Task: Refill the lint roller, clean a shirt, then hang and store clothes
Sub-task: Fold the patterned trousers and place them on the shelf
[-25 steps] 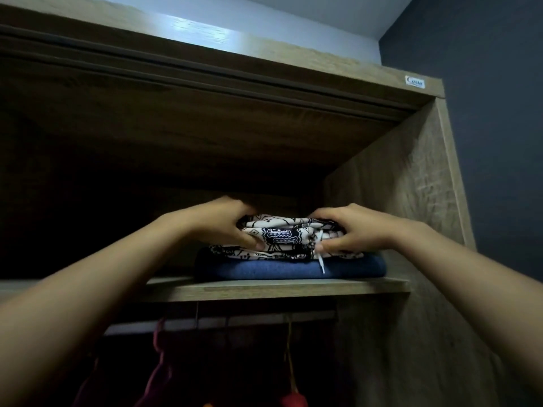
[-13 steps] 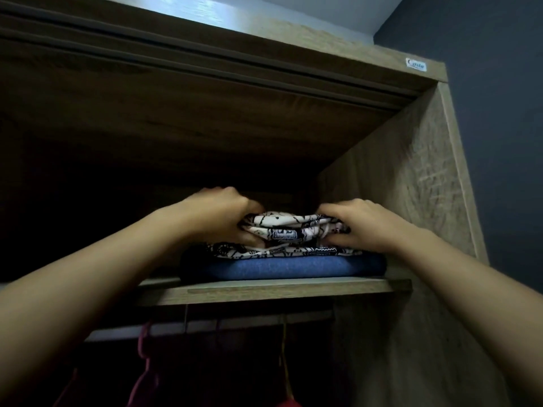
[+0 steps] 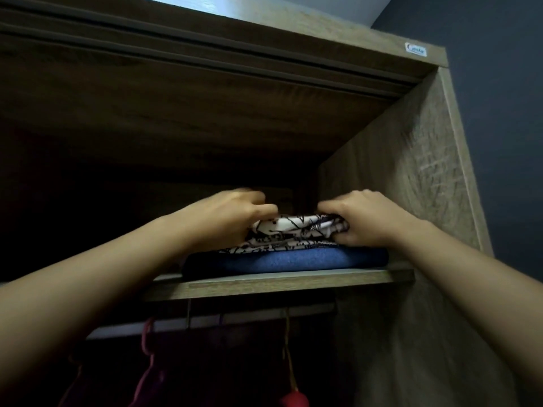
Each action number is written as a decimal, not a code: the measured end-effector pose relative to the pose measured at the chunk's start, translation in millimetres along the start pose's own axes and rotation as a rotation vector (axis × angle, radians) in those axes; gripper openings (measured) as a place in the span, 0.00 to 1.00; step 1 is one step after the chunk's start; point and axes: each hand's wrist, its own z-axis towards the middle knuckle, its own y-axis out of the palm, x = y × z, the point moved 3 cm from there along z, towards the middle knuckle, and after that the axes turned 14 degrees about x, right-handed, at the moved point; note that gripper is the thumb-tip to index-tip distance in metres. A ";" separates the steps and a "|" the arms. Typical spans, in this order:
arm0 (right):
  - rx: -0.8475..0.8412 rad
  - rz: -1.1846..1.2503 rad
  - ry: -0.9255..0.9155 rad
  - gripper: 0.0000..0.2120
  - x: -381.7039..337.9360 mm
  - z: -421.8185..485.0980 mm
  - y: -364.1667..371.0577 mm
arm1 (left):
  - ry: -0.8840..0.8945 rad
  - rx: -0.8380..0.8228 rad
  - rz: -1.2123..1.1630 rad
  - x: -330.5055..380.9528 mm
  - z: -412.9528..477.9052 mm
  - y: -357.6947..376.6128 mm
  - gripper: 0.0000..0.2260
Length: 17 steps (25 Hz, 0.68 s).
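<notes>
A folded white garment with a black print (image 3: 293, 233) lies on top of a folded blue garment (image 3: 293, 258) on the upper wardrobe shelf (image 3: 279, 284). My left hand (image 3: 232, 214) grips the printed garment's left side. On its right side, my right hand (image 3: 364, 217) is curled around the fabric. Both arms reach up into the dim wardrobe. The back of the pile is hidden in shadow.
The wardrobe's right side wall (image 3: 396, 186) stands close beside my right hand. Below the shelf runs a hanging rail (image 3: 182, 323) with a pink hanger (image 3: 147, 339), a yellow hanger hook (image 3: 286, 348) and dark clothes. Sliding-door tracks (image 3: 205, 58) run overhead.
Both hands have pushed the printed garment further back onto the blue one, so less of its front fold shows. The view has tilted upward slightly.
</notes>
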 end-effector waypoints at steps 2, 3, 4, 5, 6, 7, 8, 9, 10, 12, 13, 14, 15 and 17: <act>-0.207 0.179 0.109 0.11 2.4 -2.1 -3.5 | -0.155 -0.181 -0.218 -12.4 -4.9 -2.0 0.16; -0.274 0.260 0.170 0.13 2.1 -2.3 -5.0 | -0.227 -0.219 -0.314 -16.8 -9.4 -3.1 0.14; -0.303 0.323 0.227 0.17 2.7 -3.2 -5.1 | -0.283 -0.225 -0.383 -19.0 -14.5 -2.8 0.14; -0.319 0.362 0.271 0.20 3.0 -5.1 -4.2 | -0.299 -0.212 -0.401 -19.1 -17.5 -1.1 0.14; -0.322 0.382 0.290 0.21 2.0 -7.1 -3.1 | -0.266 -0.168 -0.349 -18.5 -18.5 2.7 0.15; -0.314 0.382 0.286 0.22 1.3 -9.2 -1.4 | -0.227 -0.146 -0.255 -18.2 -17.9 6.9 0.16; -0.299 0.372 0.270 0.23 0.9 -10.8 0.3 | -0.222 -0.151 -0.163 -20.2 -17.4 10.3 0.17; -0.298 0.359 0.270 0.22 1.0 -12.5 1.4 | -0.240 -0.190 -0.104 -22.6 -17.4 12.0 0.18; -0.315 0.350 0.292 0.22 1.9 -14.2 1.8 | -0.249 -0.233 -0.073 -24.3 -17.7 12.9 0.18; -0.391 0.350 0.381 0.22 3.1 -19.0 3.3 | -0.226 -0.297 -0.070 -21.9 -20.6 15.4 0.15; -0.429 0.358 0.418 0.22 2.8 -20.5 3.4 | -0.243 -0.313 -0.093 -18.8 -22.8 15.0 0.14; -0.458 0.373 0.441 0.23 1.7 -21.5 2.2 | -0.279 -0.329 -0.124 -15.9 -24.9 13.7 0.14; -0.477 0.393 0.457 0.24 -0.3 -21.5 -0.3 | -0.321 -0.353 -0.148 -14.3 -26.4 12.3 0.15; -0.476 0.429 0.476 0.25 -3.2 -20.4 -9.3 | -0.397 -0.409 -0.194 -13.4 -25.1 6.4 0.21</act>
